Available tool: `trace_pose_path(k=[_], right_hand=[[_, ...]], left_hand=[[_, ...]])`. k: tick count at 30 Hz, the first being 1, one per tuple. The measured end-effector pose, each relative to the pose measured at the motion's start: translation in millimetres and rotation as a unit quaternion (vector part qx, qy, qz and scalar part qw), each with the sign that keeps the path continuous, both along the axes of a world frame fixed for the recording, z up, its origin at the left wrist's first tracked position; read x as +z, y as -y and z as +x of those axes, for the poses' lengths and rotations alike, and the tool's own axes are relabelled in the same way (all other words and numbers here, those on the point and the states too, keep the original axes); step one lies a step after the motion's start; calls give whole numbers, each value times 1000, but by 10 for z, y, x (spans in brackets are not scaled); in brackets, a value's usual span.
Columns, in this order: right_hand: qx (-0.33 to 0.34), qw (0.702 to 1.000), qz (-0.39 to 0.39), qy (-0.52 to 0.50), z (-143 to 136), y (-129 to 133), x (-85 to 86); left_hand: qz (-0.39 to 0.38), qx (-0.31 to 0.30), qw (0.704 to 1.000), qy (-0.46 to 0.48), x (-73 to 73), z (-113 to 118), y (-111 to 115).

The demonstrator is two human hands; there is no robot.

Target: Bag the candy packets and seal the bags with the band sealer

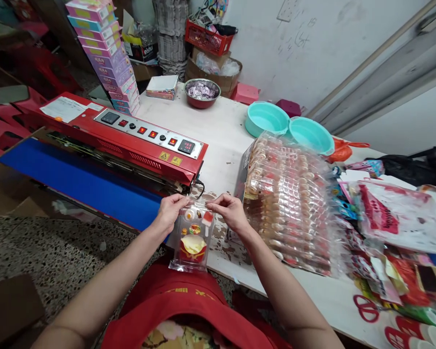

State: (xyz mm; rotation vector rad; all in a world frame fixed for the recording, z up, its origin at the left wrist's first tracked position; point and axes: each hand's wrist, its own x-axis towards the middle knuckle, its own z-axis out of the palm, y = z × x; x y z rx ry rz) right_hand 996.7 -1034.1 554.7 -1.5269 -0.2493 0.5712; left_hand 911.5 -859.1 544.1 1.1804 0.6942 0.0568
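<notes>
Between my two hands hangs a clear plastic bag [193, 247] with small food-shaped pieces inside, among them a red and yellow fries shape. My left hand [170, 213] pinches its top left corner, close to the end of the red sealing machine [148, 145]. The top right corner is pinched by my right hand [229, 211]. The bag's lower edge hangs in front of my red apron [181, 300]. A blue conveyor belt [83, 179] runs along the machine's near side, left of my left hand. To the right stands a row of filled clear bags [290, 203].
Two turquoise basins [267, 118] and a bowl of small packets [202, 93] stand at the back of the white table [221, 131]. Stacked boxes [111, 63] rise behind the machine. Red-handled scissors [366, 308] and loose packaging [396, 218] lie at the right.
</notes>
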Motion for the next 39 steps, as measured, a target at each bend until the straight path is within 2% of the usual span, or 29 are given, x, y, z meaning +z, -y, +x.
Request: trace_pose_path(k=[3,7,11,14,18,21,23,24,25,26,27,28,29,30,32,33,35,37,39], right_hand=[[-12,999,8,-35,-26,-71,-191],[-55,996,8,-65,-73,-186,-425],[-108,989,16,-101,-45,-288,-577],[-121,984,12,-132,42,-412,-666],[-136,983,4,-125,84,-720,-773],[-147,984,4,-98,29,-817,-743],[-143,989,-33,-1,40,-638,-633],[-144,984,-70,77,81,-459,-554],[-152,966,-121,170,150,-228,-464],[-165,934,-180,260,244,43,-367],[-181,890,-244,340,362,336,-271],[-197,837,-314,402,497,631,-182],[-202,791,-381,434,643,910,-108],[-187,755,-439,451,792,1154,-53],[-134,712,-516,457,1060,1502,7],[-99,707,-530,458,1160,1601,24],[-37,726,-500,471,1258,1671,85],[-12,775,-408,483,1206,1635,240],[-22,821,-312,477,1037,1553,510]], left_hand=[[26,52,998,-27,-228,66,10],[10,62,996,-58,-428,146,-59],[-41,40,995,-85,-452,91,-193],[-71,27,992,-96,-437,4,-314],[-68,64,991,-101,-438,-19,-473],[-42,105,989,-98,-419,2,-618],[-12,142,985,-99,-392,0,-759],[5,161,982,-103,-379,-6,-846],[18,182,977,-107,-369,-14,-941],[44,202,972,-112,-364,-24,-1039],[97,221,963,-118,-363,-34,-1132],[182,239,946,-122,-367,-46,-1209],[289,251,916,-122,-372,-59,-1263],[400,255,873,-113,-378,-73,-1284],[566,231,788,-72,-382,-103,-1214],[604,209,768,-41,-380,-119,-1125],[631,153,760,23,-360,-151,-867],[630,100,767,73,-308,-184,-557],[598,55,791,112,-203,-206,-255]])
